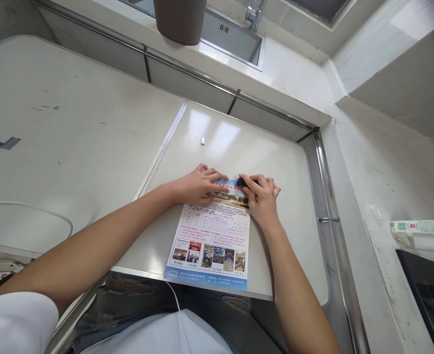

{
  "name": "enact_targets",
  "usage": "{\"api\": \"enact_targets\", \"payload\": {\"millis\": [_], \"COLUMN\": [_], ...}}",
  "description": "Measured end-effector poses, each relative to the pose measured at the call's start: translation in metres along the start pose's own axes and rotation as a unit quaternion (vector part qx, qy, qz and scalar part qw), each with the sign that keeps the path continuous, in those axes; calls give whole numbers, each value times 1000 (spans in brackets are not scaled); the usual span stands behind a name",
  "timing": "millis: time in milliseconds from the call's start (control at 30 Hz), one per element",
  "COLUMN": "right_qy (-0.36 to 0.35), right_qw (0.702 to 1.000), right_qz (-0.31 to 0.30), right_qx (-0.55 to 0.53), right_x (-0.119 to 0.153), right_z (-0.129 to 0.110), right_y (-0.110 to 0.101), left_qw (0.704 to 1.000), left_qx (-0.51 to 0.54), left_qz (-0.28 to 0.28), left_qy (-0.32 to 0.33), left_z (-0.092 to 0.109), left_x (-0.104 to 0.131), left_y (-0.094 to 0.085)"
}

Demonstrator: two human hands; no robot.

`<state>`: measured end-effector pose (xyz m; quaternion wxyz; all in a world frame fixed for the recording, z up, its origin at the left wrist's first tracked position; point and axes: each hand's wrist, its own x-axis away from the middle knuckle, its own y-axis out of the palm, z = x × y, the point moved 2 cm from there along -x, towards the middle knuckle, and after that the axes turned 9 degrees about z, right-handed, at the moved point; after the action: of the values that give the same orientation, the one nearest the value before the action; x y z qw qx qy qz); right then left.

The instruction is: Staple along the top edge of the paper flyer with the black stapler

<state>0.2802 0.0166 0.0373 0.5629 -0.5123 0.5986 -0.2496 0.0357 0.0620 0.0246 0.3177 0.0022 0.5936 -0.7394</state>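
Currently, head view: printed flyer (212,235) lies flat on the white counter (224,142), its near edge hanging just past the counter's front lip. Left hand (197,186) presses the flyer's top left, fingers flat and close together. Right hand (263,196) pinches a small black object (243,182) at the flyer's top edge; can't identify it. Small metal piece (202,140) sits beyond the flyer. Risk, my read: lighter left-hand pressure lets the flyer skew or slide off the lip

Showing red headline characters along the top of the flyer (213,231), half covered and too small for reading. Carrying tables, red print and white lines on a blue strip, all illegible.
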Motion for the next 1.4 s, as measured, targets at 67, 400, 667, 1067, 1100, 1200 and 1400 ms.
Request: {"api": "enact_targets", "payload": {"millis": [67,400,667,1067,1100,1200,1400], "right_qy": [3,-3,-20,69,73,90,153], "right_qw": [1000,998,995,996,996,994,980], "right_qz": [-1,-13,-5,57,58,61,125], "right_qx": [2,67,96,17,9,-21,-33], "right_x": [0,-2,0,-2,-2,-2,-1], "right_z": [-1,-14,-21,21,23,29,40], "right_y": [0,0,-2,-11,-10,-8,-7], "left_qw": [1000,1000,1000,1000,1000,1000,998], "left_qx": [-2,4,19,12,8,-10,-27], "left_qz": [-2,11,19,-14,-16,-16,-5], "left_qy": [0,3,-5,-11,-12,-21,-58], "left_z": [0,1,-1,1,2,2,-3], "left_x": [0,-1,1,-1,-1,-2,-2], "left_y": [0,0,1,-7,-7,-7,-4]}}
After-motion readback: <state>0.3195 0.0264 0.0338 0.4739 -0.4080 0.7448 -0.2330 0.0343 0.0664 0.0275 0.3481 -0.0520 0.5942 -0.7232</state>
